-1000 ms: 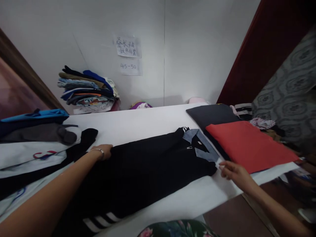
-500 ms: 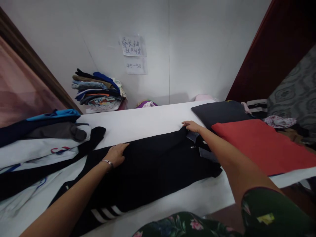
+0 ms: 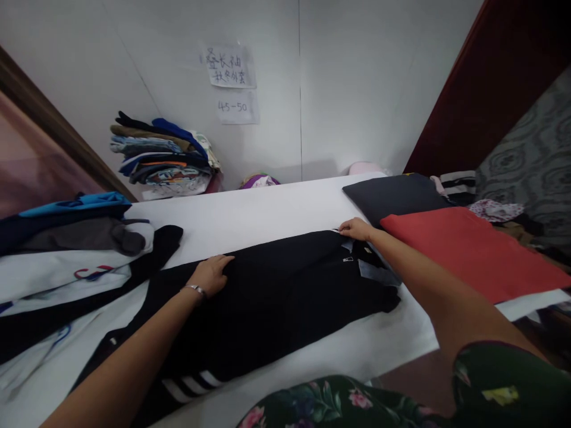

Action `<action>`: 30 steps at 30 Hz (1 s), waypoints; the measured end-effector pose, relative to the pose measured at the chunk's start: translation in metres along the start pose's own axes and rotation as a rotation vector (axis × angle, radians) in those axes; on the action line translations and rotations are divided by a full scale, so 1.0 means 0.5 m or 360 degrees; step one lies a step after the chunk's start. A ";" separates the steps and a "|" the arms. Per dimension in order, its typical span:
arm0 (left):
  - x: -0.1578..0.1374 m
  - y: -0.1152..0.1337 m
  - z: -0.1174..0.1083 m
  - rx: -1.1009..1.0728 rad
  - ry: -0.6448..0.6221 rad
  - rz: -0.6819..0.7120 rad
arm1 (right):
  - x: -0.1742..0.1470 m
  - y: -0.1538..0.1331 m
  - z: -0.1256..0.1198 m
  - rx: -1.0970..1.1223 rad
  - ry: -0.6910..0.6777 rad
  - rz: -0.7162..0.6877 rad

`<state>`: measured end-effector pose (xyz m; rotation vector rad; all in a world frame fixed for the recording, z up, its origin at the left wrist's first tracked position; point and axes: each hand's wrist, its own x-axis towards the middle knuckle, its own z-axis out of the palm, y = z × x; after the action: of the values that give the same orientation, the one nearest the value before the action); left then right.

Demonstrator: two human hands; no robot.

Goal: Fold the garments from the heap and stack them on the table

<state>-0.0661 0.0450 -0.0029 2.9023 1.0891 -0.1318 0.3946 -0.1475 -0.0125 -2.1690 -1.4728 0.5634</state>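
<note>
One black shirt (image 3: 276, 291) lies lengthwise left-to-right on the white table (image 3: 267, 208), collar (image 3: 377, 272) nearer my right hand (image 3: 357, 229), which pinches the far shoulder; my left hand (image 3: 209, 276) rests midway along, grip unclear.

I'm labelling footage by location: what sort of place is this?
Possibly a garment workroom: a stack of folded clothes, a black garment laid on a white table, and handwritten wall signs.

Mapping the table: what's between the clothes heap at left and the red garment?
Head view: the black garment, spread on the white table, left hand and right hand on it.
</note>
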 end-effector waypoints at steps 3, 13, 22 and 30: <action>0.006 -0.006 -0.016 -0.0088 -0.0136 -0.0152 | -0.002 0.010 0.004 0.0082 0.0046 -0.0017; 0.024 -0.030 -0.005 -0.0175 0.0003 -0.0212 | 0.000 0.030 0.006 0.0287 0.0091 0.0042; 0.030 -0.038 0.003 -0.0035 0.0006 -0.0173 | 0.007 0.040 0.001 0.0444 0.0134 0.0140; 0.016 -0.070 0.020 -0.0183 0.0088 -0.0388 | -0.018 0.030 0.020 0.0346 0.0264 0.0153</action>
<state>-0.0839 0.0758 -0.0140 2.6786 1.4071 0.0042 0.3968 -0.1595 -0.0286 -2.0696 -1.1694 0.5351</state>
